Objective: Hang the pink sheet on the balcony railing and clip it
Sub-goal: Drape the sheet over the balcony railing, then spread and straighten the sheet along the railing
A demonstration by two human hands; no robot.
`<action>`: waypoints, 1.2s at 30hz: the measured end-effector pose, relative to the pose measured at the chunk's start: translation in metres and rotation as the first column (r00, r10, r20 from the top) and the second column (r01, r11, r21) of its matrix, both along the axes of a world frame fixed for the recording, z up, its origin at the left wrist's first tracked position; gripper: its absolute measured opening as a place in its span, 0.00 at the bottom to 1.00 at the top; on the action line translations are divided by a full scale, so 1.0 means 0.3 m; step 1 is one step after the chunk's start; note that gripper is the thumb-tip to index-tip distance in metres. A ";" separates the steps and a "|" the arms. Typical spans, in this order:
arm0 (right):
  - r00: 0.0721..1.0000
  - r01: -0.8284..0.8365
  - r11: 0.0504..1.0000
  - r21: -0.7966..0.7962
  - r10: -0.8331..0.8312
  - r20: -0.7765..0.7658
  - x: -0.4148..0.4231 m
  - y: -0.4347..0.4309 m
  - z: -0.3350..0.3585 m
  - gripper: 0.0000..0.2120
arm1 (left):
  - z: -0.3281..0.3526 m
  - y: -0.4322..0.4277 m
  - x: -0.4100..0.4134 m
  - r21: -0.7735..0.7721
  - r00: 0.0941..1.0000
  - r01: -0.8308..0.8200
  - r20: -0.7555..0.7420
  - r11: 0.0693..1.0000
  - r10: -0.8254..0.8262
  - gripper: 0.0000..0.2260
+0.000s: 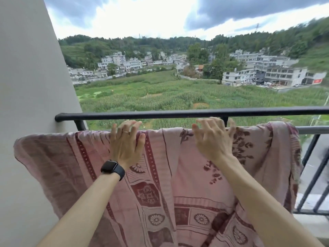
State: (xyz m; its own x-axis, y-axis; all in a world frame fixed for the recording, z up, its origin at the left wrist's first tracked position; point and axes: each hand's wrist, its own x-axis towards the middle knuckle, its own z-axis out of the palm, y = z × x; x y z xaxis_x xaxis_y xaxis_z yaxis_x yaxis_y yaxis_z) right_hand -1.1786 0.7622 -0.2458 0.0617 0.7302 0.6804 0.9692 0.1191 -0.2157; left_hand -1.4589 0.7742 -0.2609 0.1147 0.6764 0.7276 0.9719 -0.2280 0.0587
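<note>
Pink woven cloth with dark red flower and border patterns fills the near view: the pink sheet (178,175) hangs draped over the lower bar (311,130) of the balcony railing (308,168). Its folded top edge runs just under the black top rail (178,114), from near the pale wall (26,86) on the left to the slanted uprights on the right. Both bare forearms reach up across the cloth. The left hand (125,141), with a black watch (112,168) on the wrist and a ring (126,131) on one finger, lies against the sheet at the fold, fingers straight and spread. The right hand (211,139) is level with it, fingers splayed wide and slightly bent, holding nothing; whether its tips touch the sheet cannot be told. Beyond the rail lie green fields (160,93), then pale buildings (267,72), wooded hills (284,41) and cloudy sky (142,15)
</note>
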 end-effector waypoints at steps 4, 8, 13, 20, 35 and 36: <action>0.996 -0.049 0.999 0.012 0.047 0.079 -0.125 0.017 -0.031 0.24 | -0.020 0.025 0.050 -0.011 1.000 0.008 0.020 1.000 -0.008 0.24; 0.997 0.067 0.991 0.119 -0.069 0.020 0.240 0.003 -0.082 0.26 | -0.046 0.033 -0.020 0.071 0.994 -0.035 -0.098 0.997 0.042 0.22; 0.973 0.229 0.971 0.064 -0.227 -0.036 0.530 -0.073 -0.099 0.24 | -0.075 0.047 -0.110 0.118 0.991 -0.085 -0.093 0.989 0.096 0.20; 0.968 0.177 0.983 0.053 -0.164 -0.191 0.232 -0.066 -0.101 0.19 | -0.023 -0.003 0.077 0.110 0.995 -0.061 0.088 0.992 0.051 0.17; 0.989 0.131 0.985 0.110 -0.138 0.061 0.262 -0.026 -0.121 0.23 | -0.060 0.072 0.080 0.194 0.965 0.126 -0.251 0.973 -0.075 0.22; 0.990 0.133 0.987 0.094 -0.137 0.037 0.240 -0.040 -0.136 0.24 | -0.077 0.062 0.082 0.207 0.972 0.128 -0.219 0.970 -0.081 0.22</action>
